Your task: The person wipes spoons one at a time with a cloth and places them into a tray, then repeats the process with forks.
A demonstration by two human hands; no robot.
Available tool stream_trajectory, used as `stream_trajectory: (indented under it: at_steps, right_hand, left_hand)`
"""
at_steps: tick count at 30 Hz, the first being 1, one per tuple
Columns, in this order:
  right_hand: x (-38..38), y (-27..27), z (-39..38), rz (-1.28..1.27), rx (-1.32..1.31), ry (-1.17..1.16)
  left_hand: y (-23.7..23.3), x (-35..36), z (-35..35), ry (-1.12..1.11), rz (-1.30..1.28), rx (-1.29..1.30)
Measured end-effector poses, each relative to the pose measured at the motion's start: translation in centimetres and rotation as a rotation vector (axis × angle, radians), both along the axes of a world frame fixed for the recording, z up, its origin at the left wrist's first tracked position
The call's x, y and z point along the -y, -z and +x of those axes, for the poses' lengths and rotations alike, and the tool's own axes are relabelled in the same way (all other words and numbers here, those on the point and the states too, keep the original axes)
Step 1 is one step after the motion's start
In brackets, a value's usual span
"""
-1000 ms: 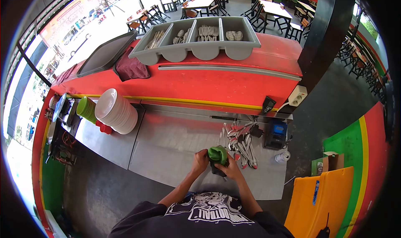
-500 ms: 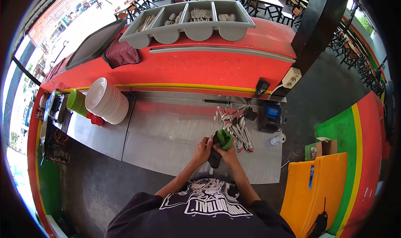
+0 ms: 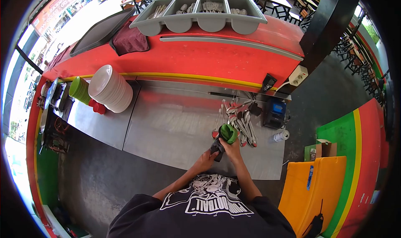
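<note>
My right hand (image 3: pixel 232 149) is closed round a green and black cloth (image 3: pixel 228 134), beside the pile of cutlery. Lower and to the left, my left hand (image 3: pixel 205 160) grips the dark lower end of the same cloth (image 3: pixel 216 148). Whether a utensil is inside the cloth cannot be made out. Spoons and other cutlery (image 3: pixel 244 127) with some red handle ends lie heaped on the metal counter (image 3: pixel 163 129), just beyond my right hand.
A grey cutlery tray (image 3: pixel 204 18) stands on the red ledge. White plates (image 3: pixel 110 89), green bowls (image 3: pixel 79 89) and red cups are at the left. A black device (image 3: pixel 275 113) and a can (image 3: pixel 281 136) stand right of the cutlery. An orange box (image 3: pixel 311 196) is at lower right.
My left hand has moved down along the cloth, away from its green top. My right hand still holds the cloth, slightly farther right. The whole view has shifted a little.
</note>
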State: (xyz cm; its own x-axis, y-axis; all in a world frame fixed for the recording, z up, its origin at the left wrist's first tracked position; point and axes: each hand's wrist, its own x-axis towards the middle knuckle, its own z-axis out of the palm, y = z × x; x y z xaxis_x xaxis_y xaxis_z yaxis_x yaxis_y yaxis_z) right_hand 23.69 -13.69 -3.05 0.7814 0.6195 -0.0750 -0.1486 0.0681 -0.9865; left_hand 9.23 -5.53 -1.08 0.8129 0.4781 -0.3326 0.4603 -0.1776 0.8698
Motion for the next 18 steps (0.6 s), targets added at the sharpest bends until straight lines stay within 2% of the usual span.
stream_trajectory:
  at_steps: [10,13,16,18]
  right_hand:
    - [-0.1,2.2,0.7,-0.099,0.346,0.016]
    - [0.1,2.5,1.1,-0.161,0.458,0.03]
    - [0.7,2.4,1.6,-0.323,0.549,0.122]
    - [1.0,2.0,2.2,-0.448,0.566,0.285]
  left_hand:
    - [-0.3,0.0,-1.2,0.01,0.172,0.074]
    - [-1.0,-0.1,-1.5,0.055,0.313,0.194]
    - [-2.8,-0.9,-1.3,0.1,0.123,0.01]
    - [-1.6,-0.8,-2.0,0.098,0.077,0.032]
